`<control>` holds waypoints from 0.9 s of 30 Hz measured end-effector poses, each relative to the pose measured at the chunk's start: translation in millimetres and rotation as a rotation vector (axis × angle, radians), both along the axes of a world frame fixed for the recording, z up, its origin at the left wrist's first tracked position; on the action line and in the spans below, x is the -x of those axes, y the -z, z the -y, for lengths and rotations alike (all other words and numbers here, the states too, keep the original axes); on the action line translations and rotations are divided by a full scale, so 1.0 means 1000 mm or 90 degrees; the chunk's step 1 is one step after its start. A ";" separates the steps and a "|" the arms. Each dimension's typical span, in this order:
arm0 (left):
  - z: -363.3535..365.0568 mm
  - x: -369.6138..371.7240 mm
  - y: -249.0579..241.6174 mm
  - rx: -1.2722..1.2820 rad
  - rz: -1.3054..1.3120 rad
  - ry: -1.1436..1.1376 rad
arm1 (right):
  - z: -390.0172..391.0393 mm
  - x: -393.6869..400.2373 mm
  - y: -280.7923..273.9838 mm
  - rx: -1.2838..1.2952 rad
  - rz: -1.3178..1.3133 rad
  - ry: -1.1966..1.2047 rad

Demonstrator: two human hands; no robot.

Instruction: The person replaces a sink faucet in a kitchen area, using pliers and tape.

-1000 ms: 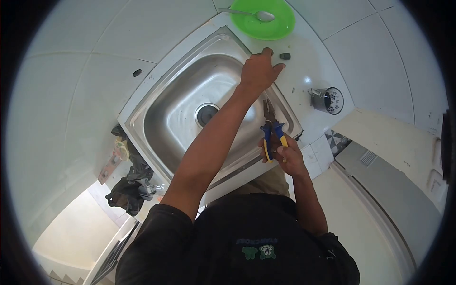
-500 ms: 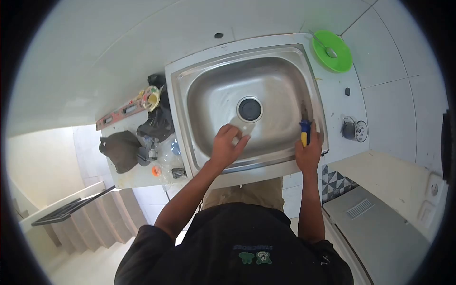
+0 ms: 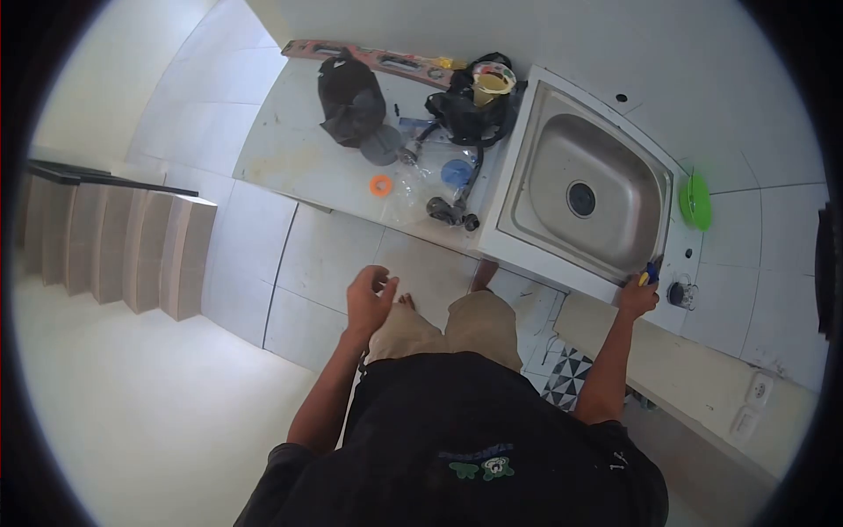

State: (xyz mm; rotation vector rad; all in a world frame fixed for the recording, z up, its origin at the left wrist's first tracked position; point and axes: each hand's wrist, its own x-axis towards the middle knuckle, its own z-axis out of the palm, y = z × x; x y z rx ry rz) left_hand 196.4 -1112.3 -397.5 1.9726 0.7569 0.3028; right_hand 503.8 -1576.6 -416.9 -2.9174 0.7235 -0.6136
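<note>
My left hand (image 3: 371,301) hangs in the air over the floor, in front of the counter. Its fingers are loosely curled and apart, with nothing visible in them. At the sink's front right corner, my right hand (image 3: 638,299) is closed around pliers (image 3: 651,272) with blue and yellow handles; their jaws are hard to make out. The steel sink (image 3: 549,206) has a dark round drain (image 3: 580,199) in its basin.
Left of the sink, the counter (image 3: 299,162) holds a black bag (image 3: 351,101), an orange ring (image 3: 380,185), dark pipe fittings (image 3: 446,211), a roll of tape (image 3: 493,82) and a long red level (image 3: 369,60). A green bowl (image 3: 695,202) and a glass mug (image 3: 683,293) stand right.
The view has swung left, so the sink sits farther right. My left hand has left the basin near the drain and is now over the floor. My right hand still grips the pliers.
</note>
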 end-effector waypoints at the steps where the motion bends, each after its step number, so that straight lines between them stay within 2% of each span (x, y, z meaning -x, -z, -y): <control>1: -0.006 0.005 0.001 0.001 -0.038 -0.051 | -0.006 -0.001 -0.007 -0.036 -0.048 -0.068; 3: -0.016 -0.001 0.006 -0.025 -0.020 -0.059 | -0.017 -0.006 -0.014 -0.049 -0.113 -0.194; 4: -0.020 -0.010 0.009 -0.055 -0.008 -0.062 | -0.025 -0.010 -0.015 -0.044 -0.114 -0.195; 6: -0.023 -0.040 0.014 -0.049 -0.005 -0.048 | -0.043 -0.023 -0.011 -0.019 -0.095 -0.356; 7: -0.023 -0.059 0.013 -0.062 0.028 -0.014 | -0.055 -0.029 -0.013 -0.017 -0.099 -0.356; 8: -0.020 -0.077 0.012 -0.075 0.061 0.019 | -0.067 -0.038 -0.014 -0.050 -0.126 -0.419; 9: -0.018 -0.095 0.011 -0.075 0.056 0.018 | -0.080 -0.047 -0.014 -0.086 -0.153 -0.483; 10: -0.015 -0.113 0.010 -0.078 0.022 0.036 | -0.088 -0.056 -0.008 -0.090 -0.159 -0.483; 12: -0.008 -0.138 0.009 -0.091 -0.015 0.053 | -0.107 -0.077 0.002 -0.116 -0.214 -0.622; 15: 0.010 -0.158 0.018 -0.186 -0.059 0.038 | -0.133 -0.097 0.023 -0.161 -0.264 -0.689; 17: 0.021 -0.163 0.025 -0.333 -0.099 -0.226 | -0.143 -0.103 0.039 -0.178 -0.260 -0.727; 18: 0.021 -0.167 0.031 -0.339 -0.105 -0.235 | -0.149 -0.107 0.044 -0.190 -0.251 -0.762; 20: 0.014 -0.166 0.044 -0.240 -0.247 -0.387 | -0.158 -0.109 0.048 -0.201 -0.290 -0.766; 21: 0.008 -0.167 0.045 -0.244 -0.253 -0.396 | -0.160 -0.110 0.054 -0.220 -0.302 -0.771; 23: -0.008 -0.167 0.049 0.019 -0.302 -0.409 | -0.162 -0.110 0.065 -0.242 -0.319 -0.782; 24: -0.013 -0.168 0.050 0.018 -0.306 -0.416 | -0.163 -0.109 0.068 -0.254 -0.318 -0.771; 26: -0.024 -0.169 0.053 0.155 -0.315 -0.405 | -0.165 -0.109 0.072 -0.265 -0.319 -0.764; 27: -0.031 -0.168 0.058 0.156 -0.317 -0.409 | -0.166 -0.109 0.071 -0.265 -0.328 -0.753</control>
